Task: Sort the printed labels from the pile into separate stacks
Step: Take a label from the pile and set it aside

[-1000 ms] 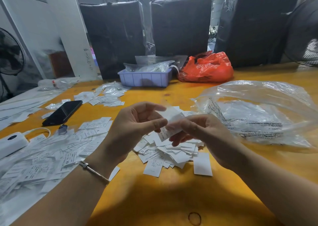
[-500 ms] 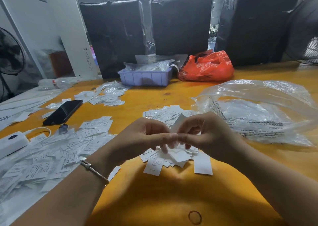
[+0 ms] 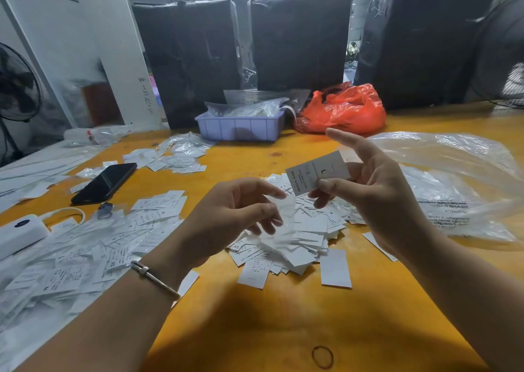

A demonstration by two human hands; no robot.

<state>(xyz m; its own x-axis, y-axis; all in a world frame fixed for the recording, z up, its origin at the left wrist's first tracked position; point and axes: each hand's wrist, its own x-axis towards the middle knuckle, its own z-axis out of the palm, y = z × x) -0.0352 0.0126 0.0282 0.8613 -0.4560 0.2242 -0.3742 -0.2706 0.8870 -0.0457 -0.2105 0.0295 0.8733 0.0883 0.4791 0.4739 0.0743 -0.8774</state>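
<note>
I see one label marked L pinched in the right hand, thumb against curled fingers, index finger straight, above the pile on the counter. The left hand pinches one blurred white label just over that pile. Two more spreads lie left: one near, one far. Beyond: one phone, one blue tray, one red bag.

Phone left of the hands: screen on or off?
Off, apparently. The phone lies flat on the table with a dark, glossy screen showing only reflections.
</note>
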